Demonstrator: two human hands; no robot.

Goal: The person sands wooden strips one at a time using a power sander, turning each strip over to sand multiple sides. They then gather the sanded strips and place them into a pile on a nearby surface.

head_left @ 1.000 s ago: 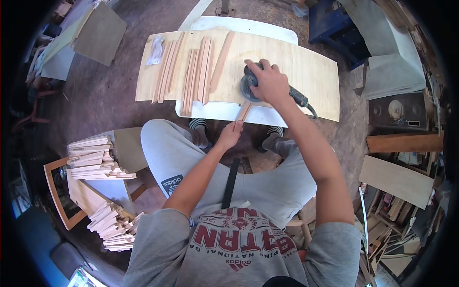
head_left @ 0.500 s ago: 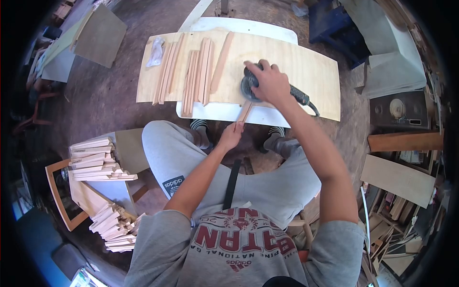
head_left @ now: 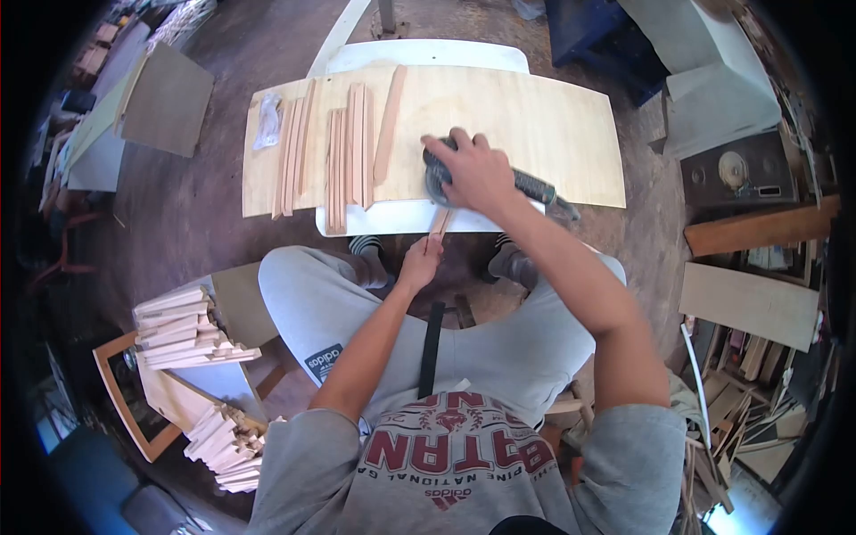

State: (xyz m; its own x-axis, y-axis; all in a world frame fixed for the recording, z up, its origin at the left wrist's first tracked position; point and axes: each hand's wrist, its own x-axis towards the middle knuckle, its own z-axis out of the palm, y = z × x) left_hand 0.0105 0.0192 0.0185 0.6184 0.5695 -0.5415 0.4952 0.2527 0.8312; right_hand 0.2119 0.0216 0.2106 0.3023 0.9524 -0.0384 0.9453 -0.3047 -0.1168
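Note:
My right hand (head_left: 481,181) is wrapped over the top of a dark electric sander (head_left: 436,185), its handle and cord pointing right. The sander's round head sits at the near edge of a plywood board (head_left: 526,125), over the far end of a thin wooden strip (head_left: 441,221). My left hand (head_left: 421,262) pinches the near end of that strip, just off the edge of the white table (head_left: 383,219). The sander hides the strip's far end. Left of the sander, a single strip (head_left: 390,125) and several grouped strips (head_left: 358,147) lie on the board.
A small clear plastic bag (head_left: 267,122) lies at the board's left. Stacked wooden pieces (head_left: 192,330) sit on a surface at my left, with another pile (head_left: 225,448) nearer me. On the right are a speaker box (head_left: 743,178), a plank (head_left: 758,226) and offcuts.
The whole view has shifted, so the board appears lower and further left. Both hands keep their holds. The sander's head sits slightly closer to the board's near edge.

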